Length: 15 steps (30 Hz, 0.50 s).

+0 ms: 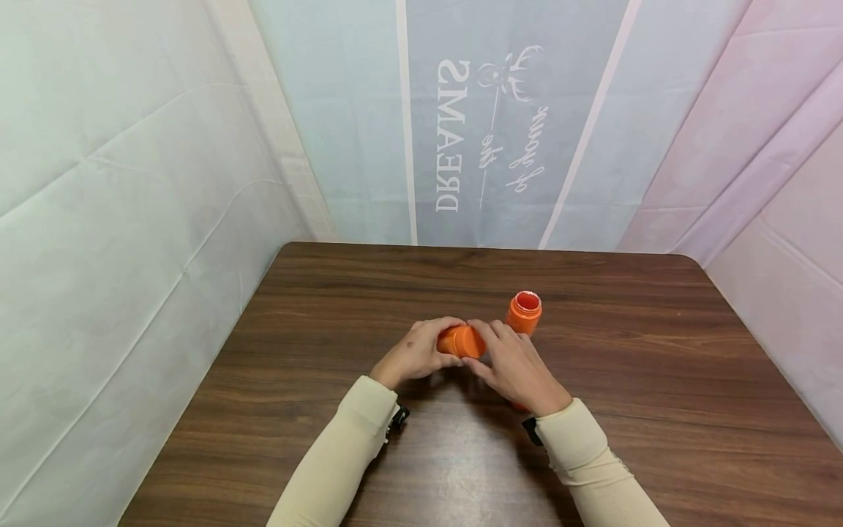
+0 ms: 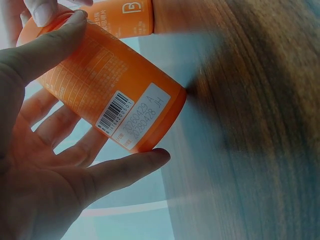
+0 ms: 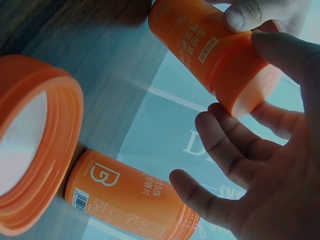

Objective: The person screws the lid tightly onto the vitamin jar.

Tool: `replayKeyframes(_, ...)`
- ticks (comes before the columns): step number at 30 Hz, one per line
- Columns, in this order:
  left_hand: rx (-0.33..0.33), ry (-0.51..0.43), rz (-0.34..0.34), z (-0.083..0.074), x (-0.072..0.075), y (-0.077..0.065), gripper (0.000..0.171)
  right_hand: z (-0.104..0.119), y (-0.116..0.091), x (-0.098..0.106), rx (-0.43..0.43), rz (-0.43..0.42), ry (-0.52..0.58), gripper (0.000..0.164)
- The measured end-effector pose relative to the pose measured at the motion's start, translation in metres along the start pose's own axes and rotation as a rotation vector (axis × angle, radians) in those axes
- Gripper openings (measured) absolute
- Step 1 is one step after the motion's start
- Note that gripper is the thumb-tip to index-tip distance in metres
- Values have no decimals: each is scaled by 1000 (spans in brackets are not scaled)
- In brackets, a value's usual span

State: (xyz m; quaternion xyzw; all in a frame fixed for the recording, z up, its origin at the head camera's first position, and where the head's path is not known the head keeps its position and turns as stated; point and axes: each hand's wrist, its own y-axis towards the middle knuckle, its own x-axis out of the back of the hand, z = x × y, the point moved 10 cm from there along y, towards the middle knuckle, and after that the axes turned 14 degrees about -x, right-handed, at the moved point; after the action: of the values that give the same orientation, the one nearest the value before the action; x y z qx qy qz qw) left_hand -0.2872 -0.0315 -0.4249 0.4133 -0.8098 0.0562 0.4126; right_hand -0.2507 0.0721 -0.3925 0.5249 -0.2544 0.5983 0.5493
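Centre of the worktop point(image 1: 658, 344), and the capped bottle point(image 2: 110, 90) is held tilted, cap end to the right, just left of the uncapped bottle point(image 1: 524, 315). Its body is grasped by the fingers of the left hand point(image 1: 416, 351); the cap point(image 1: 469, 342) is pinched by thumb and fingertip of the right hand point(image 1: 516, 366), whose other fingers are held out loosely. By the look of it, the cap is presented squarely to the right by that tilt while the body is steadied by the left. Whether the base is touching down cannot be told.

Farther right, the uncapped bottle is stood upright, neck bare, perhaps so placed that elbow room is kept. And a loose lid point(image 3: 55, 145)! It is set on the near side, by the right hand, threaded inside exposed.

Underneath, dark wood grain is lit by a pale sheen. The room is closed off by whitish cloth point(image 1: 118, 183) left, pinkish cloth point(image 1: 744, 132) right, and far off blue-grey cloth point(image 1: 500, 212), printed with flipped lettering point(image 1: 451, 135).
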Motion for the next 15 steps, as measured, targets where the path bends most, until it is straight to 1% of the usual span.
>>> replayKeyframes(5, -2, -1, 1, 0, 0, 0, 55, -3, 1, -2, -36, 16, 5, 59)
replayKeyframes(11, 1, -4, 2, -1, 0, 0, 54, -5, 3, -4, -65, 5, 15, 59)
replayKeyframes(15, -5, 5, 4, -1, 0, 0, 54, -5, 2, -5, -61, -2, 16, 68)
